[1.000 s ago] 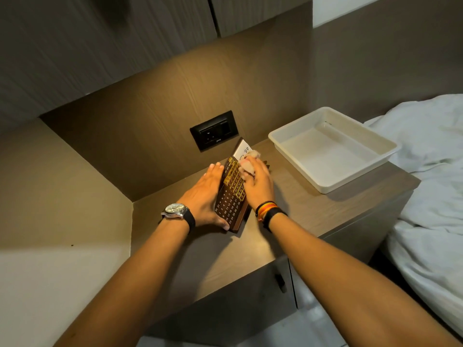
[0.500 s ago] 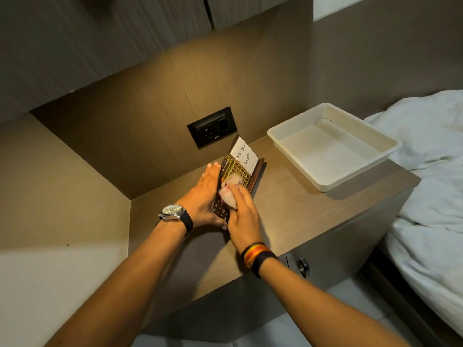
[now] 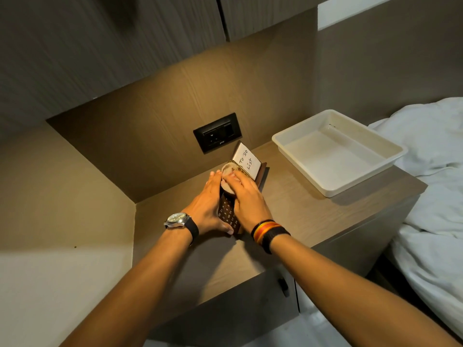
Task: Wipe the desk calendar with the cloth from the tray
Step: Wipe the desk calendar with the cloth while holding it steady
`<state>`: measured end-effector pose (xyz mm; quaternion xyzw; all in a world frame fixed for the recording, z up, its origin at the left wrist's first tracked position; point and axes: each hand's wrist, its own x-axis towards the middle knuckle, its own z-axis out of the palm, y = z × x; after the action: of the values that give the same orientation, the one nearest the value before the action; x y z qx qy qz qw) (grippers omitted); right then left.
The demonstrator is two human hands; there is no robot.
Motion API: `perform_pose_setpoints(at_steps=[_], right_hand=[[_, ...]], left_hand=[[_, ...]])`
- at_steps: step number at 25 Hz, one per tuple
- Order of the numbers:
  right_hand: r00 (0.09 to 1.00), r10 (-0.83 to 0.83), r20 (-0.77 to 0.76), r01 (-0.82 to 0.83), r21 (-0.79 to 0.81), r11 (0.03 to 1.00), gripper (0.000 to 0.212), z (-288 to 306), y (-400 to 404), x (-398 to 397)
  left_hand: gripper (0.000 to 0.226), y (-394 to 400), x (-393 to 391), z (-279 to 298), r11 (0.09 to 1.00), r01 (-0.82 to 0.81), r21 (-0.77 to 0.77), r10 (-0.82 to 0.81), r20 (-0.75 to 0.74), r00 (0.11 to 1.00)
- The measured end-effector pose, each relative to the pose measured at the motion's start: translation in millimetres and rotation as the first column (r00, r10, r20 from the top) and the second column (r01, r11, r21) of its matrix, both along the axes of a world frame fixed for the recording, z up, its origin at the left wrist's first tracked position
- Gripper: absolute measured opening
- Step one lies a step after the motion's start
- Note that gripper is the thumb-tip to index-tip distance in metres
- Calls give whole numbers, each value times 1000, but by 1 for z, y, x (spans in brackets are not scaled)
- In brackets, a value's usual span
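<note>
A dark brown desk calendar (image 3: 227,216) with gold numbers lies on the wooden bedside cabinet, a white "To Do List" pad (image 3: 246,160) at its far end. My left hand (image 3: 206,206) lies flat against the calendar's left edge and steadies it. My right hand (image 3: 246,200) presses a small pale cloth (image 3: 227,171) onto the calendar's middle, covering most of the number grid. Only the cloth's far edge shows past my fingers. The white tray (image 3: 315,189) stands empty at the right of the cabinet top.
A black wall socket (image 3: 217,132) sits in the wood panel just behind the calendar. Wall cupboards (image 3: 150,33) hang overhead. A bed with white bedding (image 3: 436,196) borders the cabinet on the right. The cabinet door has a small dark handle (image 3: 283,286).
My right hand slid the cloth down the calendar toward me, then back up toward the pad. My left hand stayed on the calendar's left edge.
</note>
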<state>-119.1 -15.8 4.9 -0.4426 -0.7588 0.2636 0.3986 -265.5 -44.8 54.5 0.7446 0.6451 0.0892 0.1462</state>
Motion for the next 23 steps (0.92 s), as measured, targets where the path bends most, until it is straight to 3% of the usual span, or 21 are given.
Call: perform_pose_setpoints(at_steps=[4, 9, 12, 16, 21, 23], right_hand=[[991, -130, -30, 125, -126, 984, 49, 20, 21, -5], [996, 5, -88, -10, -57, 998, 67, -17, -50, -1], [988, -119, -100, 102, -167, 981, 71, -13, -32, 1], [991, 35, -125, -45, -80, 996, 74, -33, -64, 8], [989, -94, -111, 76, -156, 985, 71, -16, -40, 2], [997, 25, -77, -29, -49, 998, 71, -26, -57, 3]], left_hand=[[158, 3, 4, 1, 1000, 9, 12, -9, -13, 1000], [155, 0, 1, -1, 1000, -12, 2, 12, 6, 1000], [158, 2, 4, 0, 1000, 4, 16, -4, -27, 1000], [159, 3, 5, 0, 1000, 3, 5, -3, -16, 1000], [156, 3, 3, -1, 999, 19, 26, -18, -33, 999], [152, 2, 1, -1, 1000, 16, 26, -16, -19, 1000]])
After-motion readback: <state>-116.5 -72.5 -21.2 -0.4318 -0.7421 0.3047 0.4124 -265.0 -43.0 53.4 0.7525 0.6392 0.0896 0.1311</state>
